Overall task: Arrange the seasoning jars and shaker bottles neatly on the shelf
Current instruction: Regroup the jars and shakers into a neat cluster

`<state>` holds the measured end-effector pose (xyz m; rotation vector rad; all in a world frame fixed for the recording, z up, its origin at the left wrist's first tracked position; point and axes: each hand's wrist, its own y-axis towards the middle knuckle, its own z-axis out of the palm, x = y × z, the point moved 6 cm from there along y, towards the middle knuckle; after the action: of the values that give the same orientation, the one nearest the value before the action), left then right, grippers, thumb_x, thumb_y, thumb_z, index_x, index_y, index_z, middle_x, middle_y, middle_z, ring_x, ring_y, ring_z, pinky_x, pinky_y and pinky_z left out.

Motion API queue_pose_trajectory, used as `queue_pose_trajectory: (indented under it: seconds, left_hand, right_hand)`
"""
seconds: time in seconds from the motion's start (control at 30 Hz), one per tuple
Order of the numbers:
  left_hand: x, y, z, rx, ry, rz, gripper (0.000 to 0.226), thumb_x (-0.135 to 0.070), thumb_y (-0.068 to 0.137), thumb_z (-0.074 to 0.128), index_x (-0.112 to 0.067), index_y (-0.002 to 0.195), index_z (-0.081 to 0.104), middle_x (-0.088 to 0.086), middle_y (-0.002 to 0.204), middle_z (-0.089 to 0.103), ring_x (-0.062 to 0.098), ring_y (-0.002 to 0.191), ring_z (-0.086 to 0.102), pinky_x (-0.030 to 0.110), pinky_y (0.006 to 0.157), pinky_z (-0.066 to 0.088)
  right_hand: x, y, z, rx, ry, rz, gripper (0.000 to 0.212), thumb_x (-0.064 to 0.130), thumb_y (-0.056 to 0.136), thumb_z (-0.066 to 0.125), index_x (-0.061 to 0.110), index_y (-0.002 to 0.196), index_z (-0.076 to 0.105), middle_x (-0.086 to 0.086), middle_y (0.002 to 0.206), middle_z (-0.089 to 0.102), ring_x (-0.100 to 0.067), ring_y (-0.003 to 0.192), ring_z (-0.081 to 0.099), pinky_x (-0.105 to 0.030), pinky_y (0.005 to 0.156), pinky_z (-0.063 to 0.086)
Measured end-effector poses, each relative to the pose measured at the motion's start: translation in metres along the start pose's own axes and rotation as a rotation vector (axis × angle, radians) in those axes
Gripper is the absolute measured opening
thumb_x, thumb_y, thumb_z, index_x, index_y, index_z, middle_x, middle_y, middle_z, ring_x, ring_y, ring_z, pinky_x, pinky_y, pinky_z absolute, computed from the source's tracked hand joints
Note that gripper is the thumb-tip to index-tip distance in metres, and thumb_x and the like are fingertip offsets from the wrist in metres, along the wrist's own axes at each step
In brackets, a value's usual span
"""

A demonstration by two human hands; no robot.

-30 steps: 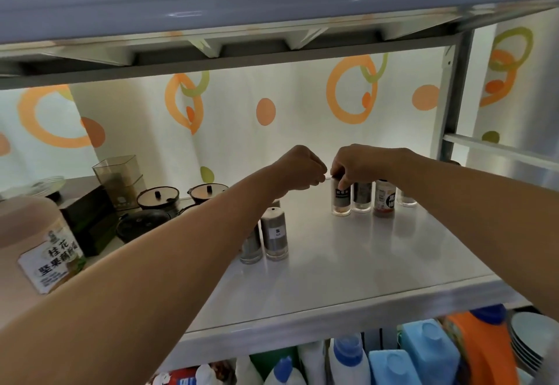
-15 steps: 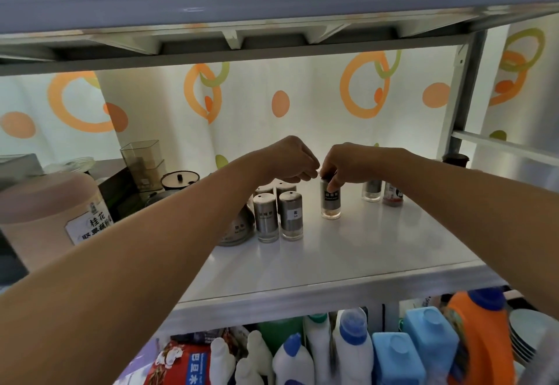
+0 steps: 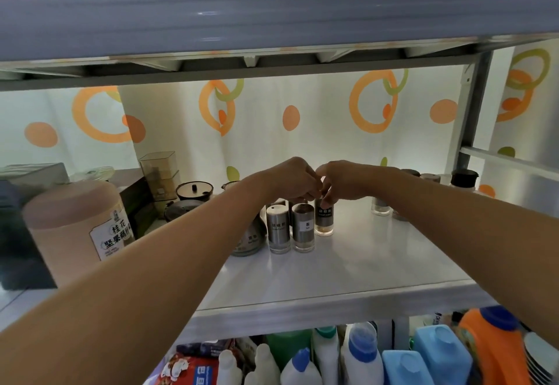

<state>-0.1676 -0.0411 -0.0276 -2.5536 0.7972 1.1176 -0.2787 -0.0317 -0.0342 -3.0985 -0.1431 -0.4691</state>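
Far left: a large pink jar (image 3: 68, 227) with a printed label stands at the left end of the shelf (image 3: 348, 266).
Centre left: a rounded steel pot (image 3: 250, 238) sits just beside a steel shaker (image 3: 278, 228); a second shaker (image 3: 303, 227) stands upright at its right side.
Left hand (image 3: 290, 182): curled, knuckles up, above the shakers; we cannot tell whether it holds anything.
Right hand (image 3: 343, 182): we see its fingertips pinching the top of the dark-labelled jar (image 3: 324, 218), which stands upright on the shelf at frame centre, just right of the second shaker.
Right: a clear jar (image 3: 380, 206) shows behind the right forearm; a black-capped bottle (image 3: 464, 177) stands at the back right.
Lower edge: detergent bottles (image 3: 360, 354) fill the tier below.
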Motion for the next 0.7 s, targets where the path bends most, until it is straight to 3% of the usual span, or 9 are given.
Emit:
queue_pose_trajectory:
  seconds: [0.23,0.4,0.6,0.7]
  left_hand:
    - [-0.0008,0.0011,-0.0018,-0.016,0.007,0.024,0.017,-0.004,0.081,0.063,0.006,0.093,0.072,0.01,0.075,0.062,0.018,0.071,0.054,0.027,0.067,0.043]
    - [0.0027,0.0019,-0.002,-0.018,0.026,0.018,0.018,-0.005,0.083,0.061,0.003,0.093,0.073,0.004,0.067,0.061,0.012,0.059,0.052,0.023,0.059,0.041]
    - [0.0019,0.0009,-0.0006,-0.022,0.031,0.022,0.018,-0.007,0.083,0.063,0.002,0.095,0.073,0.009,0.076,0.065,0.013,0.061,0.054,0.022,0.061,0.042]
    - [-0.002,0.0023,-0.0005,-0.025,0.019,0.031,0.018,-0.007,0.082,0.064,0.003,0.095,0.073,0.017,0.085,0.069,0.018,0.073,0.06,0.028,0.071,0.047]
  right_hand:
    - [-0.0007,0.0042,0.0041,-0.002,0.008,-0.019,0.04,0.006,0.078,0.075,0.01,0.116,0.062,-0.002,0.108,0.072,-0.019,0.102,0.064,-0.037,0.094,0.051]
    - [-0.0023,0.0063,0.0067,-0.008,0.029,-0.037,0.037,0.002,0.079,0.072,0.011,0.113,0.063,-0.004,0.108,0.071,-0.021,0.101,0.065,-0.039,0.093,0.052]
    - [-0.004,0.0067,0.0076,-0.017,0.015,-0.034,0.032,0.006,0.079,0.073,0.013,0.108,0.063,-0.004,0.106,0.071,-0.023,0.102,0.064,-0.04,0.093,0.052]
    - [-0.0036,0.0051,0.0056,-0.001,0.023,-0.042,0.037,0.009,0.078,0.075,0.014,0.111,0.061,-0.003,0.107,0.07,-0.022,0.102,0.063,-0.04,0.094,0.051]
